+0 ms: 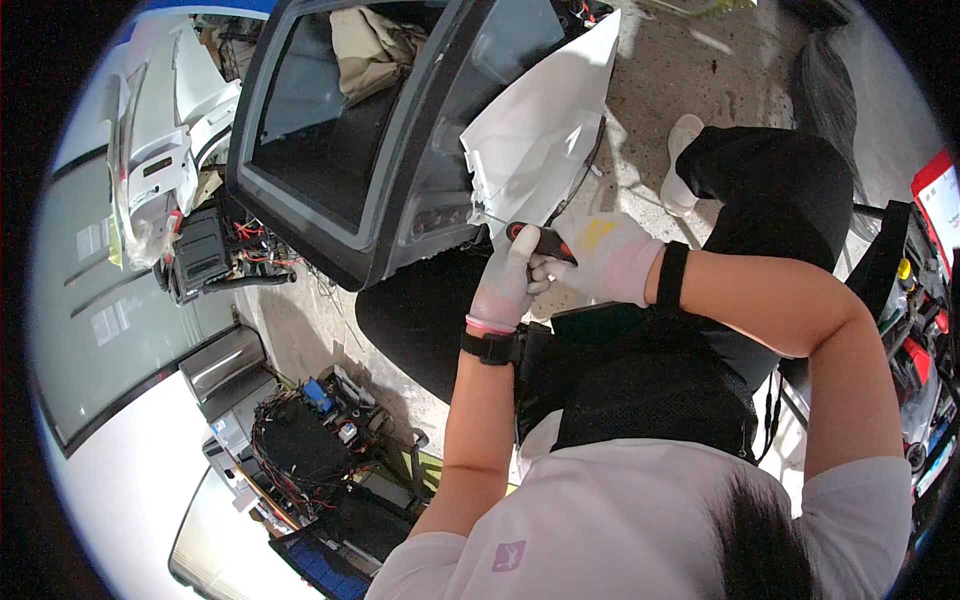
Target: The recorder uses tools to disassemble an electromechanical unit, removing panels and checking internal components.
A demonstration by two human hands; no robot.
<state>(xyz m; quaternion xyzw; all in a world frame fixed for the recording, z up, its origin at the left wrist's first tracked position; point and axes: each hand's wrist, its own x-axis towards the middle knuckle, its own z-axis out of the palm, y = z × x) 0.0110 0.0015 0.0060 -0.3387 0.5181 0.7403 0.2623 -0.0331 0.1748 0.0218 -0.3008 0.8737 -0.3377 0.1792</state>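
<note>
Both my hands wear white gloves and meet at a black-and-red screwdriver (552, 243). My left hand (503, 285) is closed, its thumb lying along the screwdriver's handle. My right hand (606, 262), with a yellow patch on the glove, closes around the handle's back end; its fingertips are partly hidden. The thin shaft points up and left to the lower edge of a white plastic panel (545, 130). Where the tip meets the panel is too small to make out. The panel leans against a large dark-framed, box-like part with a window (375, 215).
Beige cloth (372, 50) lies on the window part. White plastic trim pieces (165, 170) and wired black parts (205, 250) are at the left. A heap of wiring and modules (310, 440) sits lower left. Tools (915, 360) hang or lie at the right edge.
</note>
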